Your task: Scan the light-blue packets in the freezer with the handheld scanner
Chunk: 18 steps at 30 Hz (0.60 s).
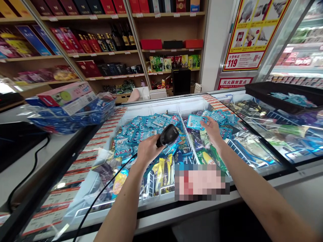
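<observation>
Left hand (147, 150) is wrapped around the grip of a black barcode scanner (167, 135), fingers clamped on it, its head angled up and to the right. One scanner, one black cable (101, 195) trailing back from it along the left forearm toward the bottom of the view.

Right hand (212, 129) is over the open freezer chest (156, 104), fingers closed on a light blue packet (194, 121), pinched at its right edge and lifted above the heap. So the packet sits just to the right of the scanner head and a little higher, near it but apart, with the white wire divider (185, 134) running between the two compartments below them. The packet's printed face is turned toward the camera; its long axis runs roughly left to right, slightly tilted. The scanner's nose points about that way, though whether it lines up on the packet I cannot tell.

One packet in hand; the rest of the blue packets (141, 129) lie in a pile too dense to count, filling the left compartment and spilling along the far edge of the right one. Yellow wrapped ices (163, 171) stand nearer the person, several, count unclear. A blurred-out patch hides part of the near rim.
</observation>
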### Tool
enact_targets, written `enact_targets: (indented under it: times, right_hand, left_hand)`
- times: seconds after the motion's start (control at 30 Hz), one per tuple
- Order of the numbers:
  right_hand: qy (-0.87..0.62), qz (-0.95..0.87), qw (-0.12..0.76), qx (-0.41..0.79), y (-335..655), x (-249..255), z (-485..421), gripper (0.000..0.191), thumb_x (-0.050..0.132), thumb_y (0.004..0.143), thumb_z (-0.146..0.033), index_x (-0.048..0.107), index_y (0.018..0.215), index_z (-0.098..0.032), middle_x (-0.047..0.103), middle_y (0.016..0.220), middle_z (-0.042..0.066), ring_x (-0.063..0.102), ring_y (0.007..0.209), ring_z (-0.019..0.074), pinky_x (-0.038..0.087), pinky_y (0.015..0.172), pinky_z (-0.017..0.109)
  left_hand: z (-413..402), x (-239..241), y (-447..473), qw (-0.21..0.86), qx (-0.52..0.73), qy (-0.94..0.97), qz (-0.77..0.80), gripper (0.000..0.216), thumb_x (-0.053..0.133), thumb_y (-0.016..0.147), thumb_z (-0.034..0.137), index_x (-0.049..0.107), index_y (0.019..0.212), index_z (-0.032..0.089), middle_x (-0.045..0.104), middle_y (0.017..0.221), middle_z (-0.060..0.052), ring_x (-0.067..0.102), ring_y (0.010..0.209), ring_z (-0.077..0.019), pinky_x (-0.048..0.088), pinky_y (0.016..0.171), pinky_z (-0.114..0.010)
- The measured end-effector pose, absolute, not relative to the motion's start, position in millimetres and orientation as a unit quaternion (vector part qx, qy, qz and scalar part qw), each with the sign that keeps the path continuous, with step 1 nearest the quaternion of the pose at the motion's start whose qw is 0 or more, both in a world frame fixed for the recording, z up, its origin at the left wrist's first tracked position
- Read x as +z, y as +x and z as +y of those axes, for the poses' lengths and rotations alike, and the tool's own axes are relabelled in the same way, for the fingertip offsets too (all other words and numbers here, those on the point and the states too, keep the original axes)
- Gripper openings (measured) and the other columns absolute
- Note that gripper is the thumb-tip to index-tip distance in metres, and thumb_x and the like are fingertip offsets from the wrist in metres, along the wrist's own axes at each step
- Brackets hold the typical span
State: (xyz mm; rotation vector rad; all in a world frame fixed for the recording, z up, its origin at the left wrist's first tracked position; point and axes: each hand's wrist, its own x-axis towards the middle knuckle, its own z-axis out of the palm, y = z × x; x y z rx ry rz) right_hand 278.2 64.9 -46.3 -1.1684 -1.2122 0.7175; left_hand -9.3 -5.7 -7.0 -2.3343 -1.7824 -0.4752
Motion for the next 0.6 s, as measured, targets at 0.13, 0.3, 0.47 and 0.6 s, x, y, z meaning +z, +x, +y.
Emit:
enact_targets:
  times: [0.13, 0.3, 0.47, 0.6]
  right_hand:
    - [-0.520, -0.487, 0.617, 0.335, 286, -53, 70, 0.048, 0.061, 0.063, -0.045, 0.052, 0.101, -0.017, 0.040, 0.055, -0.007, 0.047, 0.053, 0.0119, 0.046, 0.057, 0.028]
    - [-0.518, -0.497, 0.593, 0.365, 282, -54, 69, 0.048, 0.062, 0.062, -0.046, 0.049, 0.099, -0.019, 0.050, 0.064, -0.004, 0.055, 0.061, 0.0149, 0.050, 0.060, 0.032]
    - [-0.484, -0.505, 0.596, 0.394, 277, -51, 65, 0.044, 0.064, 0.062, -0.043, 0.049, 0.096, -0.018, 0.056, 0.069, -0.002, 0.058, 0.064, 0.0160, 0.051, 0.062, 0.033]
    - [-0.502, -0.510, 0.578, 0.392, 274, -47, 61, 0.042, 0.064, 0.062, -0.044, 0.050, 0.093, -0.019, 0.057, 0.068, -0.001, 0.059, 0.067, 0.0177, 0.052, 0.062, 0.034]
  left_hand:
    - [-7, -7, -7, 0.086, -0.159, -0.784, -0.594, 0.033, 0.050, 0.076, 0.044, 0.057, 0.102, 0.025, 0.066, 0.092, -0.002, 0.060, 0.083, -0.0195, 0.035, 0.057, -0.025]
    - [-8, -8, -5, 0.092, -0.164, -0.784, -0.591, 0.031, 0.049, 0.076, 0.042, 0.057, 0.101, 0.026, 0.066, 0.090, -0.001, 0.059, 0.082, -0.0186, 0.035, 0.057, -0.025]
    - [-7, -9, -6, 0.081, -0.164, -0.790, -0.586, 0.030, 0.049, 0.076, 0.041, 0.058, 0.099, 0.026, 0.066, 0.092, -0.001, 0.059, 0.079, -0.0179, 0.034, 0.057, -0.025]
    - [-8, -8, -6, 0.071, -0.165, -0.792, -0.583, 0.031, 0.048, 0.076, 0.041, 0.057, 0.101, 0.025, 0.065, 0.093, -0.001, 0.059, 0.078, -0.0172, 0.034, 0.056, -0.024]
